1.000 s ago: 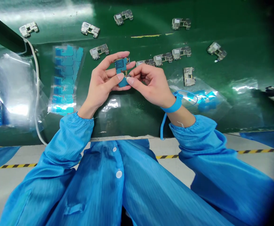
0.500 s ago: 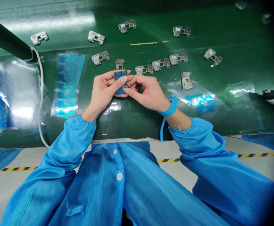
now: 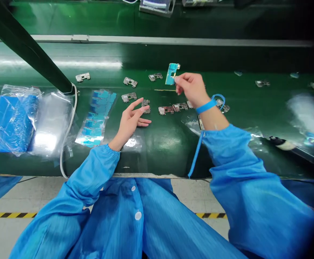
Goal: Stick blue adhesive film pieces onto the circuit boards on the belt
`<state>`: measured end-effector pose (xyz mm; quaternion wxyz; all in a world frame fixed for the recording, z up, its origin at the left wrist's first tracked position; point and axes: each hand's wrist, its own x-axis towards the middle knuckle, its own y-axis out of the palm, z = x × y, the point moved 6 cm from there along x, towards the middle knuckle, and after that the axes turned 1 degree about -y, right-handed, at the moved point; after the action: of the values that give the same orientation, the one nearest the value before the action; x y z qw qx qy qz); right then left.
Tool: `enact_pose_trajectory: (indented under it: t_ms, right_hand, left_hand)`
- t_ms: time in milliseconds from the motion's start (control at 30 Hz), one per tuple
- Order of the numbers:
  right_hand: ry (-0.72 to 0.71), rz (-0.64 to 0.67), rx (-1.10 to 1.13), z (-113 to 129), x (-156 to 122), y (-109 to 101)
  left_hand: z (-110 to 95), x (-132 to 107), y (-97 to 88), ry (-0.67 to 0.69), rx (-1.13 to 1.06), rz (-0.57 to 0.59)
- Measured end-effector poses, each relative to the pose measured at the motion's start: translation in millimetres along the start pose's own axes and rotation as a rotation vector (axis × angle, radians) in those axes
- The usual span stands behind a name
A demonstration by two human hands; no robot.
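My right hand (image 3: 190, 86) is stretched out over the green belt (image 3: 227, 118), pinching a small blue circuit board (image 3: 171, 73) by its edge. A blue wrist strap (image 3: 208, 105) with a coiled cord sits on that wrist. My left hand (image 3: 131, 120) hovers low with fingers spread and holds nothing; its fingertips are close to a small metal-shielded board (image 3: 145, 104) lying on the belt. Several more such boards (image 3: 170, 108) lie in a loose row beside it.
A sheet of blue stickers (image 3: 96, 117) lies left of my left hand. Plastic bags (image 3: 14, 120) of blue parts and a white cable (image 3: 68, 133) sit at far left under a dark slanted bar (image 3: 27, 50). More boards (image 3: 130, 82) are scattered farther back.
Both hands held the blue board together near my chest before. Now the left hand has let go and opened, and the right hand has carried the board away over the belt. My view tilted up.
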<state>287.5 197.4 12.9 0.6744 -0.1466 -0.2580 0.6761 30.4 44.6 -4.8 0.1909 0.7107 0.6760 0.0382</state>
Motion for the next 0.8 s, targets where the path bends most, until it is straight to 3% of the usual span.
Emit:
enact_pose_trajectory:
  t_ms: [67, 133, 167, 267, 367, 500, 667, 800]
  right_hand:
    - [0.005, -0.061, -0.178, -5, 42, -13]
    - [-0.046, -0.107, -0.386, 2, 70, -8]
    - [-0.079, -0.071, -0.446, 7, 79, 5]
    - [-0.175, 0.207, -0.581, 21, 95, 57]
    - [-0.148, 0.362, -0.673, 26, 104, 89]
    - [-0.124, 0.321, -0.535, 43, 108, 114]
    - [-0.047, 0.38, -0.237, 69, 96, 160]
    - [-0.057, 0.389, 0.016, 96, 82, 160]
  left_hand:
    - [-2, 2, -3.6, 0.03, 0.015, -0.019]
    - [-3, 4, -6.9, 0.055, 0.025, -0.037]
    - [-3, 5, -8.3, 0.065, 0.027, -0.044]
    - [-3, 9, -11.9, 0.083, 0.03, -0.056]
    - [-4, 12, -15.7, 0.098, 0.033, -0.071]
    - [-6, 15, -19.2, 0.117, 0.027, -0.091]
    - [-11, 15, -24.4, 0.152, 0.028, -0.104]
    - [-14, 16, -35.9, 0.217, 0.012, -0.169]
